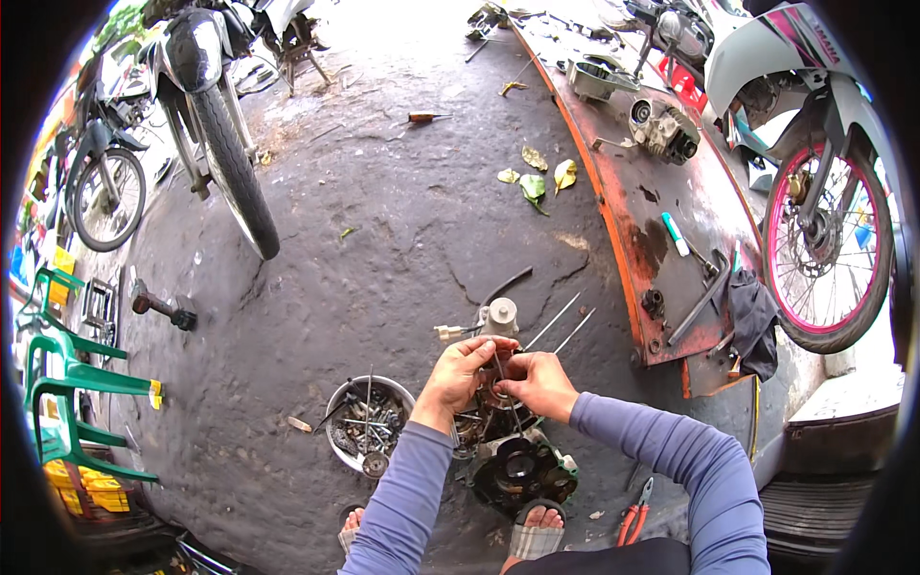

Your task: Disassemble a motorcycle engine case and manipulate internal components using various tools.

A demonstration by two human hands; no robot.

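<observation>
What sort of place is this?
Probably a motorcycle repair shop: a pink-wheeled motorcycle stands at right, engine parts lie on an orange platform, and a bowl of metal parts sits on the floor.

Motorcycles (pixel 196 48) stand on both sides of a repair workshop, where a dark, stained floor (pixel 316 268) meets bright daylight at the far end. One at right shows a pink-rimmed front wheel (pixel 822 228); another, at upper left, a black front tyre (pixel 233 165). Metal engine parts (pixel 663 129) lie on a worn red platform (pixel 628 225), and a partly stripped engine (pixel 522 470) sits on the ground near a round bowl (pixel 331 439) filled with bolts and other small metal pieces (pixel 369 417). Red-handled pliers (pixel 634 517) and an orange-handled screwdriver (pixel 424 118) rest on the same floor, while green plastic chairs (pixel 91 379) line the left edge of the working area.
</observation>
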